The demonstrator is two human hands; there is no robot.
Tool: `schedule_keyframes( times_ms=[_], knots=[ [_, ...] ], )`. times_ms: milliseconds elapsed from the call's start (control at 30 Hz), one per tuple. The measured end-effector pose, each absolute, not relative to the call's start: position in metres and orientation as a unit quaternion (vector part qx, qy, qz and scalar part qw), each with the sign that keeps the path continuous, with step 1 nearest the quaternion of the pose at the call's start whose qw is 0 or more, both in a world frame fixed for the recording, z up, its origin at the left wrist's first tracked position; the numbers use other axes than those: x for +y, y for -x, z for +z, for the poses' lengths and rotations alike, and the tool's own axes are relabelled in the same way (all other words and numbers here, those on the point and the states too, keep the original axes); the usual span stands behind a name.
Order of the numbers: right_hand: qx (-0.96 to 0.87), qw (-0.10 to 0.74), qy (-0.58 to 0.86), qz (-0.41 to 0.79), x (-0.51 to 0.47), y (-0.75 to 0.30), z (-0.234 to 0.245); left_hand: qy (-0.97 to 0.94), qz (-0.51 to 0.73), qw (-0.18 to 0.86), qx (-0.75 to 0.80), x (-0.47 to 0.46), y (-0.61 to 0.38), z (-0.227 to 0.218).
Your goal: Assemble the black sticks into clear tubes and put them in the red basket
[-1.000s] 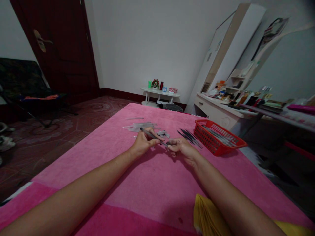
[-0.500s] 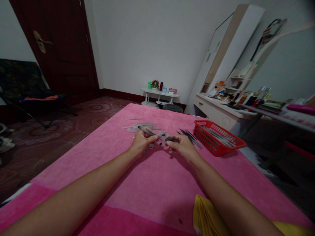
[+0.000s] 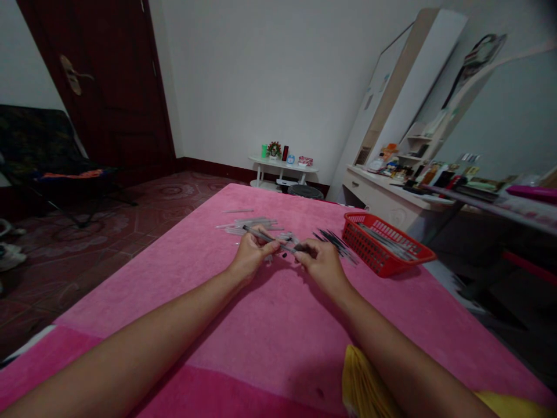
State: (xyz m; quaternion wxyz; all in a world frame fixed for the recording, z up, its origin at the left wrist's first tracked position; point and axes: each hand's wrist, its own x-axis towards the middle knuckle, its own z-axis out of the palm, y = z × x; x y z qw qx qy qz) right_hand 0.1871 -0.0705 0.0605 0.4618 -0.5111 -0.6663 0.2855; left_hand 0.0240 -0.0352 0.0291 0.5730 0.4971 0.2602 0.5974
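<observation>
My left hand (image 3: 250, 258) is closed around a slim pen (image 3: 261, 235) that points up and to the left. My right hand (image 3: 321, 264) pinches the pen's near end, where a dark tip or cap sits; I cannot make out which. Both hands meet over the pink cloth (image 3: 261, 313), just in front of a heap of clear pen barrels (image 3: 252, 223). A loose bunch of dark refills (image 3: 333, 239) lies right beyond my right hand. A few small pieces (image 3: 289, 237) rest between the two heaps.
A red plastic basket (image 3: 387, 255) holding several finished pens stands to the right of the refills. A yellow cloth (image 3: 369, 386) lies at the near right. Beyond the pink surface are a cluttered white desk (image 3: 391, 191), a small white table (image 3: 282, 165), a dark door and a chair.
My right hand has rolled over, from palm up to back up, and closed in on the pen's near end. My left hand stays put with the pen.
</observation>
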Motion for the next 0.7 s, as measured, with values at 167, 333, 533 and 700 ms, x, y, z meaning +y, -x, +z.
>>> schedule_keyframes(
  times_ms=[167, 333, 533, 700],
  knots=[
    [-0.573, 0.389, 0.483, 0.536, -0.067, -0.197, 0.068, -0.545, 0.580, 0.549, 0.256, -0.036, -0.021, 0.032],
    [-0.551, 0.376, 0.471, 0.578, -0.066, -0.198, 0.067, -0.567, 0.557, 0.549, 0.258, -0.034, -0.025, 0.036],
    [-0.621, 0.471, 0.499, 0.378, -0.055, -0.216, 0.084, -0.650, 0.535, 0.445, 0.305, -0.016, -0.011, 0.032],
    [-0.560, 0.513, 0.649, -0.046, -0.047, -0.289, 0.112, -0.771, 0.440, 0.088, 0.451, 0.017, 0.033, 0.014]
  ],
)
